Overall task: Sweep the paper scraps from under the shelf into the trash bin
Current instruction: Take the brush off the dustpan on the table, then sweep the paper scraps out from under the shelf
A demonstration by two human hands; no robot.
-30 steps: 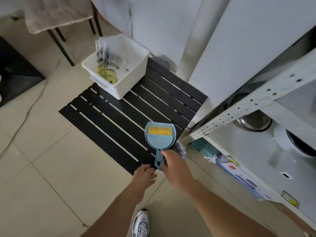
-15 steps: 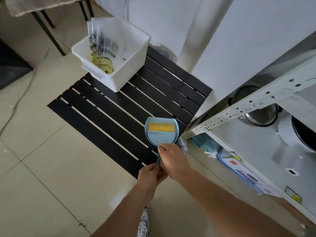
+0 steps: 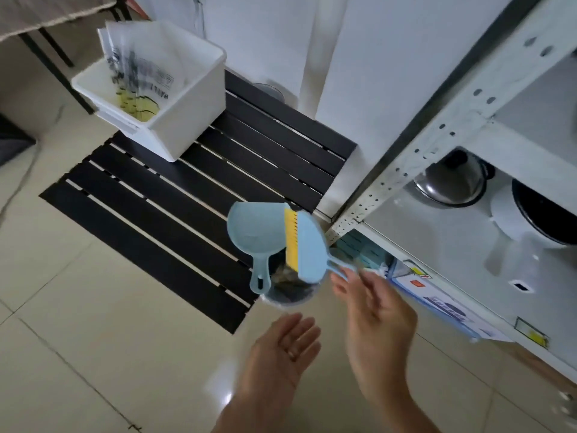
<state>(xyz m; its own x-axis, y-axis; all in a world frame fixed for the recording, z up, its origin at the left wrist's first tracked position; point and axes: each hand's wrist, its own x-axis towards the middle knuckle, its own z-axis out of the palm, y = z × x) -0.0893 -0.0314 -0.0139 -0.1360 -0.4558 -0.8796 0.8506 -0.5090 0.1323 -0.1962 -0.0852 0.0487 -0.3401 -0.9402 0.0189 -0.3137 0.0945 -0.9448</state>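
While both hands (image 3: 282,342) (image 3: 377,310) hang open, dustpan (image 3: 249,232) and brush (image 3: 307,245) overlap above black slats (image 3: 175,220) on beige tiles (image 3: 78,339).

Two hands are out, the left hand (image 3: 288,345) and the right hand (image 3: 374,310). One blue dustpan (image 3: 253,232), one blue brush (image 3: 307,245) with yellow bristles. One white bin (image 3: 190,120) stands on one black slatted mat (image 3: 175,210). One white shelf (image 3: 415,157) carries two pots: a steel one (image 3: 449,185), a white one (image 3: 537,214).
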